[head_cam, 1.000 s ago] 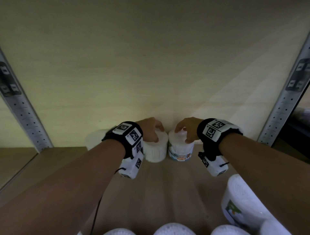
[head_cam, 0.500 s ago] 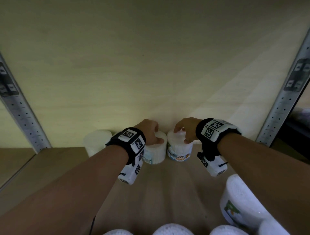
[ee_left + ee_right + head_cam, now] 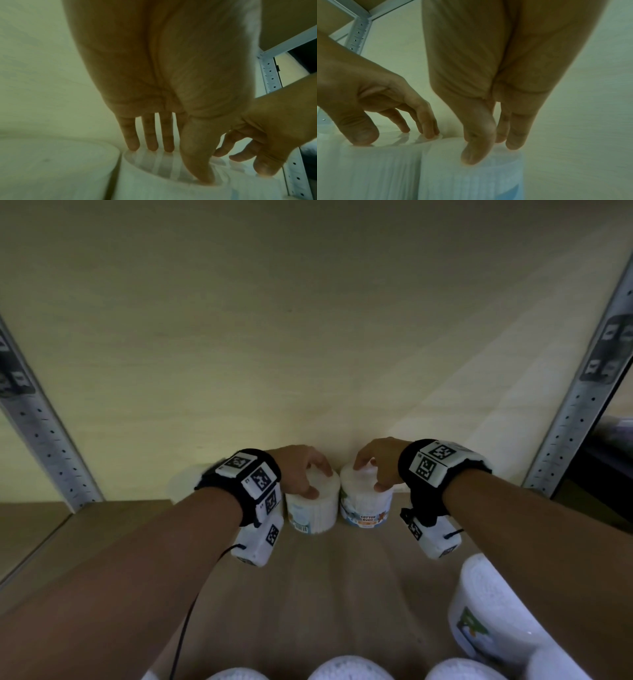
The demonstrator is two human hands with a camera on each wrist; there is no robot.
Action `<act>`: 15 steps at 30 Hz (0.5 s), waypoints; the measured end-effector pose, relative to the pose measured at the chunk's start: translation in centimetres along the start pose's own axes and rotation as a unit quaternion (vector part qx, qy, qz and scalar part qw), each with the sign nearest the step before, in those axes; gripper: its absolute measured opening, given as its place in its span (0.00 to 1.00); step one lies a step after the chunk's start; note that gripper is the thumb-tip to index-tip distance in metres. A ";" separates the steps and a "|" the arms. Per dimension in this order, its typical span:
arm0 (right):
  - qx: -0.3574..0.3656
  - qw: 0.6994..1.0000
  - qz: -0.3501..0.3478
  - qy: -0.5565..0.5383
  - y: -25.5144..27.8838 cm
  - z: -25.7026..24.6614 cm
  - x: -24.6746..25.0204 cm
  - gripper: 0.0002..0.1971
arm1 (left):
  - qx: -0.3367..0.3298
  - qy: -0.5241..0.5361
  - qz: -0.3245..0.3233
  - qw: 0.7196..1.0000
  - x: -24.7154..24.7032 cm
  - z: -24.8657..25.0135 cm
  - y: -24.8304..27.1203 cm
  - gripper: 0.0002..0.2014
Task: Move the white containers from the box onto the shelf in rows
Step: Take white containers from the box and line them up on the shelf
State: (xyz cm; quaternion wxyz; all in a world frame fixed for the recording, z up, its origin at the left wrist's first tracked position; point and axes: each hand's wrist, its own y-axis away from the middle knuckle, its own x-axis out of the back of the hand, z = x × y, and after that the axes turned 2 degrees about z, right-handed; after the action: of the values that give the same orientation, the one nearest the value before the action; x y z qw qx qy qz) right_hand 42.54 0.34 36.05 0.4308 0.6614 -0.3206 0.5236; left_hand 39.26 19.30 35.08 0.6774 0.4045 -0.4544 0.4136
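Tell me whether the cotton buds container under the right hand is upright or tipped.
Upright: the cotton buds container stands on the shelf, lid up, right hand gripping its top.

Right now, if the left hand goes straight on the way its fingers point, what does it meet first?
The left hand points down and toward the back; its fingertips already touch the lid of its white container. Past that comes the pale back wall, probably close, though depth is unclear.

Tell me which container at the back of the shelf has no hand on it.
The plain white container at far left, half hidden behind the left wrist. The left hand tops the middle one; the right hand tops the "Cotton Buds" one.
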 end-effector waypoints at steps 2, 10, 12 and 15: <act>-0.001 1.000 0.000 -0.002 0.0 0.0 0.0 0.28 | 0.007 -0.004 0.015 1.000 -0.3 0.0 -0.1 0.23; 0.002 1.000 -0.004 0.010 0.0 -0.1 0.0 0.28 | 0.063 -0.088 0.092 0.990 -1.9 0.9 -1.0 0.24; 0.003 1.000 -0.004 0.014 0.0 -0.2 0.0 0.28 | 0.072 -0.097 0.094 0.988 -2.1 1.1 -1.0 0.24; 0.003 1.000 -0.006 0.015 -0.1 -0.3 0.0 0.28 | 0.055 -0.073 0.086 0.992 -1.7 1.0 -0.5 0.25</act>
State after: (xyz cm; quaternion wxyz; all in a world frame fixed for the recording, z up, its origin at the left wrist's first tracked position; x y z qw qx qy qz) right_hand 42.48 0.61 36.11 0.4368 0.6564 -0.3084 0.5322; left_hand 39.04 17.90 33.67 0.5809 0.4295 -0.5126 0.4640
